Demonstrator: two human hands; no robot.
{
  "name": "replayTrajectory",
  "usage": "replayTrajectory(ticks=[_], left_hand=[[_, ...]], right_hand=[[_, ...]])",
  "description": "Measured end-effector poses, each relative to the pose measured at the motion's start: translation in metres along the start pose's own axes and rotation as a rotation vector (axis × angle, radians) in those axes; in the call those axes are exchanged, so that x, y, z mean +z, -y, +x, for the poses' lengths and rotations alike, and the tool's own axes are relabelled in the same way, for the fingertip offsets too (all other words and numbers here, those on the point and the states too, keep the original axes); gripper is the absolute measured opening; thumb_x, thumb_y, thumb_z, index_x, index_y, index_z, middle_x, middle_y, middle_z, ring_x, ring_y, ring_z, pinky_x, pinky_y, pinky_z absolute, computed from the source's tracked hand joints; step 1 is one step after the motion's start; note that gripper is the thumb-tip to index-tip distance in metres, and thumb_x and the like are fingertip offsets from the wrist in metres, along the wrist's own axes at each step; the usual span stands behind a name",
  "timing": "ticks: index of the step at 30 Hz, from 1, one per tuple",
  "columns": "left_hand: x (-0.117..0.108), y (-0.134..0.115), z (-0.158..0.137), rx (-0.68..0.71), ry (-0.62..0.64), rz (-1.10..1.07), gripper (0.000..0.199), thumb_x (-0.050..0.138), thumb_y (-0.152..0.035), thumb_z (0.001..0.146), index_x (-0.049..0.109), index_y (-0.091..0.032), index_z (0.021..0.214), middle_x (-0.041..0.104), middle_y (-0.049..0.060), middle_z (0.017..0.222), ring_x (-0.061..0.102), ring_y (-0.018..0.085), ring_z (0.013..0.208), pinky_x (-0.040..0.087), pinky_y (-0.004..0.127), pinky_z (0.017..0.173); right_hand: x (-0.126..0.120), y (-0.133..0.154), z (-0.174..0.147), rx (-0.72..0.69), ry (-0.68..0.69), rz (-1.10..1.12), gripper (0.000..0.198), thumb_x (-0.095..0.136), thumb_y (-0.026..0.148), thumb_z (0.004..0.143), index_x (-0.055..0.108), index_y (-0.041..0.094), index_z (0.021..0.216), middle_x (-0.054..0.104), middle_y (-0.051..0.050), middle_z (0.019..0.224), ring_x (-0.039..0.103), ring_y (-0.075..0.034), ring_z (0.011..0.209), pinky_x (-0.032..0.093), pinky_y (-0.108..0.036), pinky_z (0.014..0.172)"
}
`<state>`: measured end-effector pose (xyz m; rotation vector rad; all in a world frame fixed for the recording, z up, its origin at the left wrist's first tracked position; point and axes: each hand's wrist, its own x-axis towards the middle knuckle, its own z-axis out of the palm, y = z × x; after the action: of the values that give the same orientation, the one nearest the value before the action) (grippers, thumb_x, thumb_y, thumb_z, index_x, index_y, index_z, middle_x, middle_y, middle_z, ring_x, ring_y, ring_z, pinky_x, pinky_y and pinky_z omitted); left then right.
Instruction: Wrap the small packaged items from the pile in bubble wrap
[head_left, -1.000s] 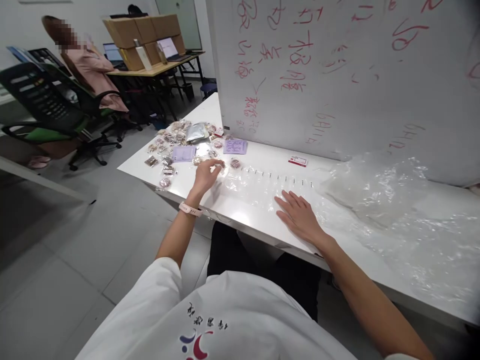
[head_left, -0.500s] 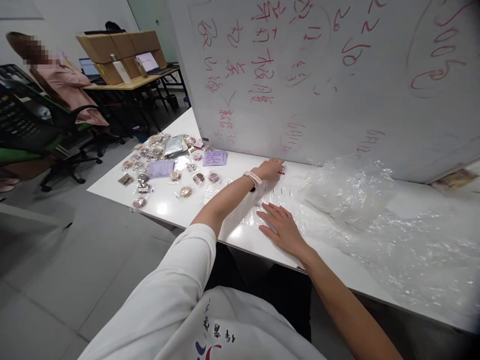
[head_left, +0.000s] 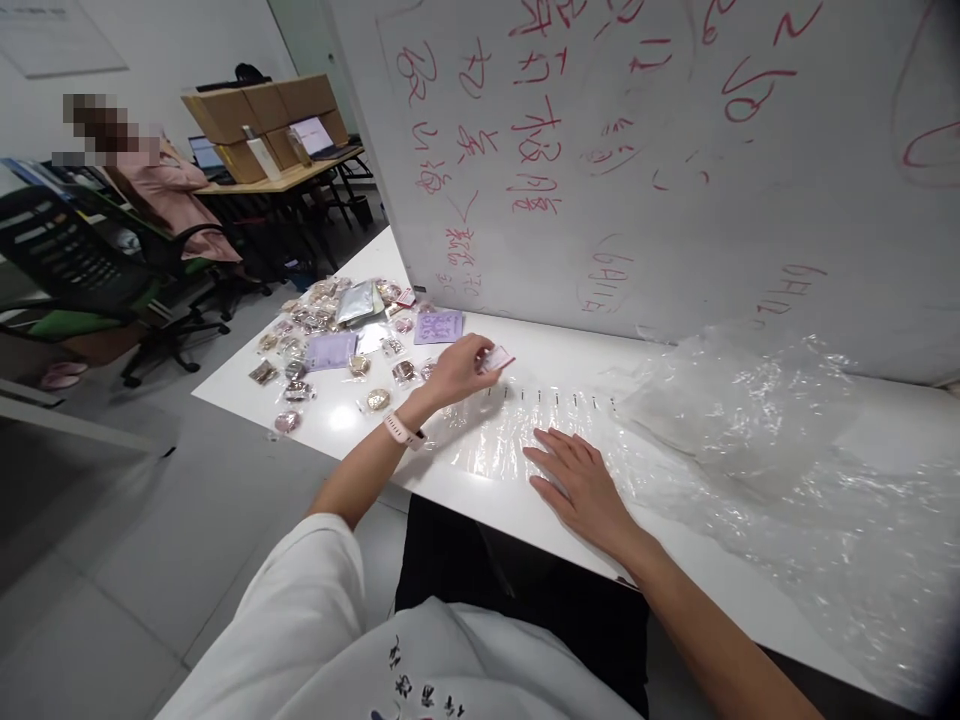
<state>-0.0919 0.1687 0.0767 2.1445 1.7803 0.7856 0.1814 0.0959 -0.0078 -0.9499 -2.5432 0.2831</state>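
My left hand [head_left: 463, 368], with a pale pink band at its wrist, is closed around a small white and red card [head_left: 496, 359], held just above the table. Thin clear plastic film [head_left: 495, 440] with a row of short dark marks lies flat below it. On the film's right part rests my right hand [head_left: 576, 482], its fingers spread and nothing in them. To the left of my left hand are several small wrapped pieces, among them a tan round one [head_left: 377, 400], and a purple packet [head_left: 439, 327].
A large crumpled heap of clear plastic [head_left: 750, 410] covers the table's right side. Behind the table stands a whiteboard [head_left: 675, 230] with red writing. Another purple packet [head_left: 332, 351] and a silver pouch [head_left: 358, 301] lie at the left end. A person [head_left: 161, 190] sits at a far desk.
My left hand has come back from near the whiteboard's foot, moving left, and now holds the card up. My right hand stays spread on the film. The view has shifted slightly.
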Motion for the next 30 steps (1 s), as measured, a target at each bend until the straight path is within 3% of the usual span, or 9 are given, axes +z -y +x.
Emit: replayTrajectory(ticks=[2,6,9,12,16,19,21,25,30], left_hand=[[-0.015,0.005,-0.024,-0.088,-0.091,-0.015,0.027,0.066,-0.033,0.081,0.061,-0.020,0.104,0.067,0.007,0.094,0.059,0.018,0.074,0.045,0.032,0.065],[-0.016,0.005,-0.051,-0.168,-0.055,-0.040,0.025,0.067,-0.033,0.080,0.060,-0.021,0.101,0.069,0.005,0.092,0.060,0.018,0.073,0.045,0.033,0.065],[-0.015,0.013,-0.039,-0.265,-0.086,-0.041,0.025,0.068,-0.034,0.081,0.058,-0.022,0.100,0.067,0.003,0.083,0.061,0.020,0.070,0.043,0.032,0.063],[-0.030,0.041,-0.009,-0.444,-0.261,-0.099,0.031,0.071,-0.029,0.079,0.057,-0.022,0.106,0.059,0.000,0.068,0.059,0.020,0.062,0.040,0.030,0.059],[-0.058,0.088,0.018,-0.636,-0.346,-0.634,0.033,0.061,-0.027,0.084,0.052,-0.024,0.116,0.057,-0.002,0.066,0.056,0.016,0.050,0.039,0.026,0.050],[-0.064,0.105,0.013,-0.692,-0.419,-1.115,0.017,0.057,-0.031,0.086,0.054,-0.021,0.099,0.059,0.000,0.069,0.053,0.011,0.049,0.035,0.021,0.044],[-0.059,0.107,0.002,-0.716,-0.487,-1.257,0.016,0.059,-0.032,0.084,0.051,-0.019,0.090,0.058,0.000,0.068,0.054,0.009,0.051,0.034,0.018,0.044],[-0.047,0.100,-0.016,-0.721,-0.532,-1.215,0.026,0.066,-0.036,0.079,0.047,-0.021,0.087,0.057,-0.003,0.066,0.050,0.007,0.044,0.031,0.017,0.040],[-0.049,0.090,-0.012,-0.652,-0.648,-0.935,0.031,0.066,-0.027,0.074,0.044,-0.023,0.096,0.062,-0.005,0.071,0.055,0.008,0.045,0.033,0.016,0.038]], right_hand=[[0.001,0.000,0.000,0.003,-0.007,0.003,0.037,0.043,0.039,0.104,0.062,0.027,0.133,0.051,-0.005,0.151,0.044,-0.027,0.142,0.038,-0.051,0.114],[0.002,0.000,0.000,0.002,-0.020,0.002,0.037,0.043,0.039,0.104,0.062,0.029,0.133,0.051,-0.004,0.151,0.045,-0.027,0.142,0.038,-0.052,0.114],[0.002,-0.001,0.000,-0.002,-0.019,-0.002,0.037,0.043,0.039,0.104,0.062,0.029,0.133,0.051,-0.004,0.151,0.045,-0.027,0.142,0.038,-0.052,0.114],[0.002,-0.001,-0.001,0.002,-0.011,-0.008,0.036,0.044,0.039,0.103,0.062,0.028,0.133,0.052,-0.003,0.151,0.044,-0.027,0.142,0.039,-0.052,0.114],[0.002,0.000,-0.001,-0.004,-0.008,-0.015,0.036,0.044,0.038,0.103,0.061,0.027,0.133,0.052,-0.004,0.151,0.044,-0.027,0.142,0.039,-0.052,0.114],[0.002,0.000,-0.001,-0.008,-0.014,-0.008,0.036,0.045,0.038,0.103,0.061,0.027,0.133,0.052,-0.004,0.151,0.044,-0.026,0.143,0.039,-0.052,0.115],[0.002,0.000,-0.001,-0.005,-0.024,-0.002,0.036,0.045,0.038,0.103,0.061,0.028,0.133,0.052,-0.003,0.151,0.044,-0.026,0.142,0.039,-0.052,0.115],[0.002,0.001,-0.001,-0.001,-0.032,-0.003,0.035,0.045,0.038,0.103,0.060,0.029,0.134,0.052,-0.002,0.151,0.044,-0.026,0.142,0.040,-0.052,0.114],[0.004,0.000,-0.001,-0.014,-0.035,-0.019,0.035,0.045,0.037,0.103,0.059,0.027,0.134,0.051,-0.003,0.151,0.044,-0.026,0.142,0.039,-0.053,0.115]])
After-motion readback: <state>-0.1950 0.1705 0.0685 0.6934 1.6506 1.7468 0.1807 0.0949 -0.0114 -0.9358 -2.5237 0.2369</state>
